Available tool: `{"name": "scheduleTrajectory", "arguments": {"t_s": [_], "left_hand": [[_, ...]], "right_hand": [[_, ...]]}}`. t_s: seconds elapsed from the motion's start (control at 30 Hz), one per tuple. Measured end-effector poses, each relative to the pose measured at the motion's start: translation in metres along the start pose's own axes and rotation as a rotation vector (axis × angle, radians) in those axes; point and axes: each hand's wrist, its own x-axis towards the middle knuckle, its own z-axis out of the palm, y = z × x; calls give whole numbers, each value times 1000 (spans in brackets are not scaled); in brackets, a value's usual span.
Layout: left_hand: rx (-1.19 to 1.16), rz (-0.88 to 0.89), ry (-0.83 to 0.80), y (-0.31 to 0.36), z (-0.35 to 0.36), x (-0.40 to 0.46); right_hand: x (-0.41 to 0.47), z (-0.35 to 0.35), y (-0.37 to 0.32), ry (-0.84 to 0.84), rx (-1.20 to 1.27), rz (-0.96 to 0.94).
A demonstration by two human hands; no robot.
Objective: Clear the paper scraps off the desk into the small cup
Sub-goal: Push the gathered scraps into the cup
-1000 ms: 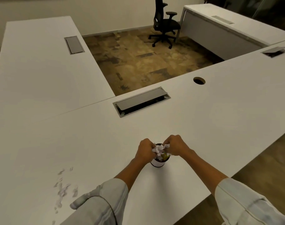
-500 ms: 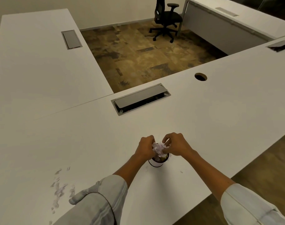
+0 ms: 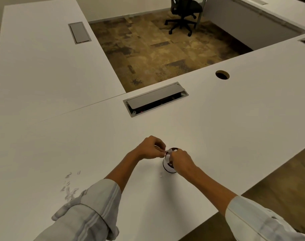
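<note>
You've got both hands, left point(image 3: 150, 149) and right point(image 3: 180, 160), with grips pinched on paper point(image 3: 167, 153) over the cup point(image 3: 169, 168) mid-surface point(image 3: 235, 127) so it drops in; loose scraps point(image 3: 70, 187) remain at 8 o'clock.

The cup point(image 3: 167, 166) (small, white, dark-rimmed) stands upright on the white desk point(image 3: 235, 119), white paper bits at its mouth. Loose scraps point(image 3: 70, 186) lie scattered well to its left, one fleck point(image 3: 161, 175) just beside its base.
</note>
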Motion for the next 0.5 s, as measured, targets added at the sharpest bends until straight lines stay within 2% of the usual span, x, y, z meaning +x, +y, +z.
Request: {"name": "scheduleTrajectory", "arguments": {"t_s": [0.2,0.33,0.43,0.5], "left_hand": [[-419,-123,-60,-8,-2,-12],[-498,-178,-75,-9,2,-13],[-532,-182,-76,-11,3,-12],[-542,-180,-85,-12,3,-12]], "right_hand": [[13,4,0,50,38,62],[10,-11,9,174,-5,23],[1,-26,31,245,110,68],[-6,-37,52,269,297,96]]}}
